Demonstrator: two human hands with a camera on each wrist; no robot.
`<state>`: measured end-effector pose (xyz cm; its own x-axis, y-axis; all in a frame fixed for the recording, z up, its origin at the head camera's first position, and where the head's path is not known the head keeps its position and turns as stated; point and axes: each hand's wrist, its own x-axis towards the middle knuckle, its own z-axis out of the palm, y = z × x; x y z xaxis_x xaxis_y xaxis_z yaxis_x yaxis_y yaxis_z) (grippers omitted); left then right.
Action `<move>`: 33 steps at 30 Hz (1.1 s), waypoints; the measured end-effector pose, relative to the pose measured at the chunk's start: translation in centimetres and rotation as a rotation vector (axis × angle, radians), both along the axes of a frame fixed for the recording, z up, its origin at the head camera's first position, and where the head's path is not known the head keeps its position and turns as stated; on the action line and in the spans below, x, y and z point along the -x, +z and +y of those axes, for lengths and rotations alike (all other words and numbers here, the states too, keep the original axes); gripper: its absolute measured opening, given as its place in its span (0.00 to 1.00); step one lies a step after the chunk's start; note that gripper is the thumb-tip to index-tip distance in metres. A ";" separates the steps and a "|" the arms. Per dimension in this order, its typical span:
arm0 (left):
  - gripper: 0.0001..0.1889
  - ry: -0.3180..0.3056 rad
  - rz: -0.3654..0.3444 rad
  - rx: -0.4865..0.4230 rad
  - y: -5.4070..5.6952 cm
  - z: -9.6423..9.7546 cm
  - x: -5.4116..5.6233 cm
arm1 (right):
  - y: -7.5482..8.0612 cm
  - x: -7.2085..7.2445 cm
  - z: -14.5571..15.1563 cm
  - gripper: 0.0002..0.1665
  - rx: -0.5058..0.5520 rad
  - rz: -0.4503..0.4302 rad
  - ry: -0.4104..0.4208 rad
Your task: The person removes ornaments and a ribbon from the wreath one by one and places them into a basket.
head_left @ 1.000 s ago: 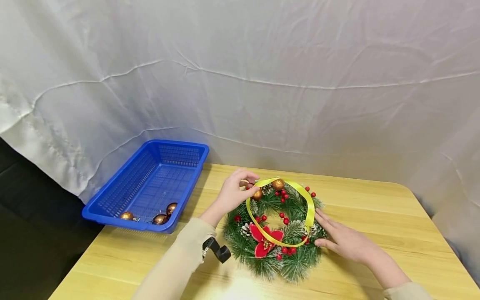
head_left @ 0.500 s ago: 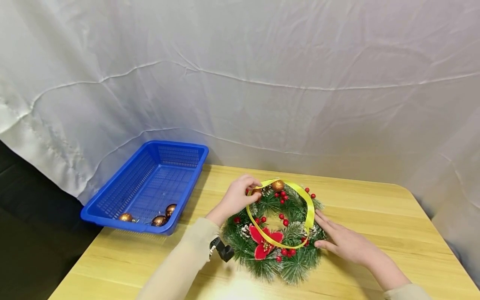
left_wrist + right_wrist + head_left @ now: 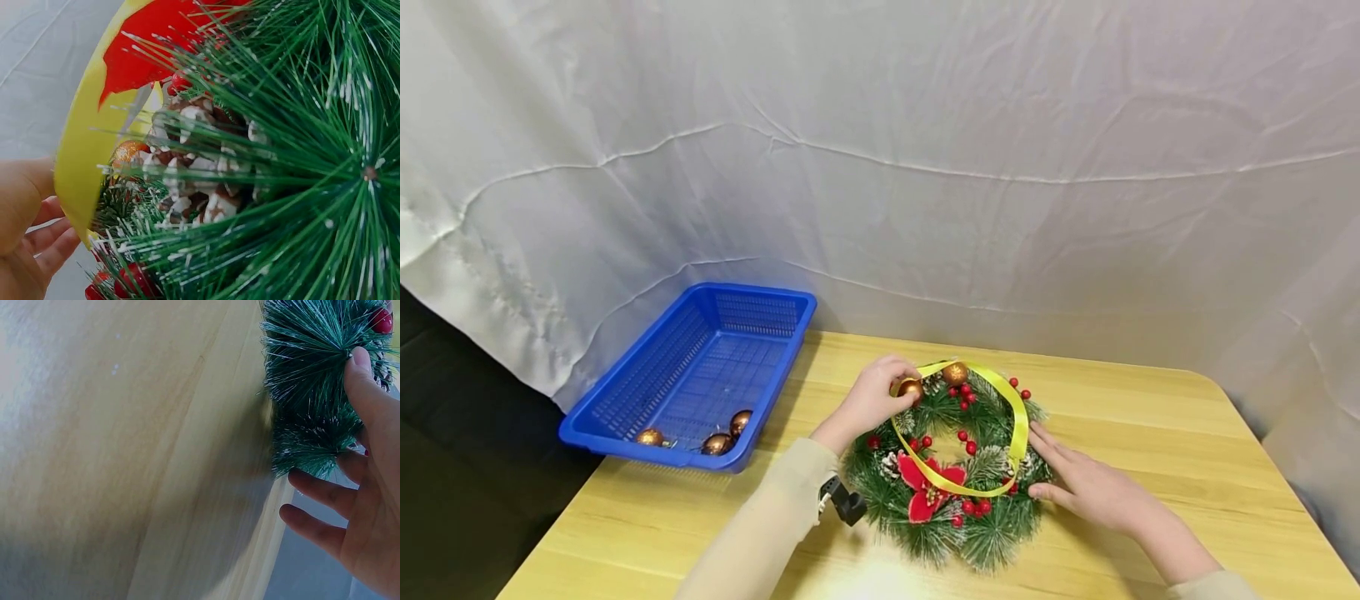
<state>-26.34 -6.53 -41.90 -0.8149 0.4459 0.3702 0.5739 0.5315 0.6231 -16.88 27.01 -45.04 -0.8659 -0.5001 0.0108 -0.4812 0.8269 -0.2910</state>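
Observation:
A green Christmas wreath [image 3: 936, 533] lies on the table, with red berries, pine cones and a red flower [image 3: 922, 492]. A yellow ribbon [image 3: 1019, 425] loops over it. At the wreath's back left my left hand [image 3: 874, 402] pinches a copper bauble [image 3: 911, 390] between thumb and fingers, right beside the ribbon. Another copper bauble [image 3: 955, 374] sits at the wreath's back. My right hand [image 3: 1090, 483] rests against the wreath's right side, fingers extended. In the left wrist view, pine needles and a frosted pine cone [image 3: 200, 162] hide the left fingertips' work.
A blue plastic basket [image 3: 790, 358] stands on the left of the wooden table [image 3: 1165, 433]. Inside its front end lie a gold-brown bauble [image 3: 650, 437] and two darker ones [image 3: 718, 444]. A grey-white curtain [image 3: 970, 183] hangs behind the table.
My left hand has shifted slightly down and its fingers have closed in around the bauble at the wreath's back left. My right hand has stayed in place.

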 end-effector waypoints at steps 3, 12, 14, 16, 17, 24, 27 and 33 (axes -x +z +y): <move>0.13 0.004 -0.002 0.009 -0.1 0.0 0.1 | -0.1 0.1 0.0 0.45 -0.004 0.000 -0.009; 0.14 0.001 -0.051 0.046 -0.3 0.0 0.2 | -0.3 0.1 -0.1 0.44 0.003 0.027 -0.001; 0.14 -0.001 -0.063 0.052 -0.3 0.0 0.2 | -0.3 0.1 -0.1 0.44 -0.001 0.028 -0.004; 0.14 -0.001 -0.071 0.052 -0.3 0.0 0.3 | -0.3 0.1 -0.1 0.44 -0.006 0.031 -0.003; 0.14 0.000 -0.075 0.052 -0.3 0.0 0.3 | -0.3 0.1 -0.1 0.44 -0.008 0.031 -0.002; 0.14 0.013 -0.062 0.038 -0.2 0.1 0.2 | -0.4 0.1 0.0 0.44 -0.010 0.028 -0.004; 0.13 0.017 -0.042 0.011 -0.1 0.1 0.2 | -0.4 0.2 0.0 0.44 -0.011 0.027 -0.004; 0.13 0.022 -0.015 -0.027 0.4 0.3 0.3 | -0.3 0.1 0.0 0.44 -0.013 0.021 -0.007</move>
<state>-26.59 -6.27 -41.54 -0.8301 0.4177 0.3695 0.5526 0.5266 0.6461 -17.01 27.03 -45.34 -0.8690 -0.4943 0.0226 -0.4813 0.8338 -0.2703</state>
